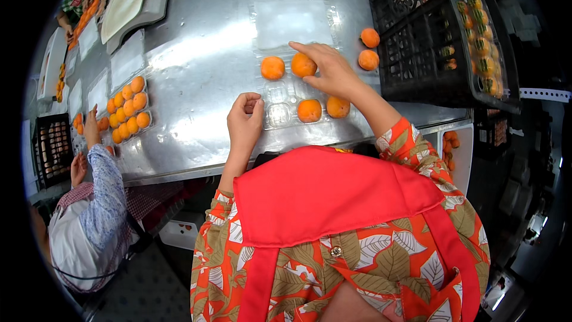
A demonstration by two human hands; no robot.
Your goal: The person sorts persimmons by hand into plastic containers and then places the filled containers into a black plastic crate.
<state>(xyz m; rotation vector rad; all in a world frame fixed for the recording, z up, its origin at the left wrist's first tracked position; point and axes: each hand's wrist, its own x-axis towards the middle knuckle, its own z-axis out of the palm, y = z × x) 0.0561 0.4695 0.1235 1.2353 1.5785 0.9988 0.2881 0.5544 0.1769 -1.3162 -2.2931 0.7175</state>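
Observation:
A clear plastic compartment tray (279, 115) lies on the metal table before me, holding several orange persimmons. My right hand (328, 69) is at a persimmon (304, 65) in the tray's upper part, thumb and fingers spread around its right side; whether it grips the fruit I cannot tell. Another persimmon (272, 68) sits to its left, and two more lie along the near side, one (309, 111) in full view and one (338, 107) partly under my forearm. My left hand (246, 114) is at the tray's left edge, fingers curled, with no fruit visible in it.
Two loose persimmons (369, 49) lie right of the tray, beside a black plastic crate (415, 53) with a filled pack on it. Beyond my tray is a flat clear pack with a white sheet (292, 22). A scale (134, 4) and a co-worker's filled tray (129, 109) are at left.

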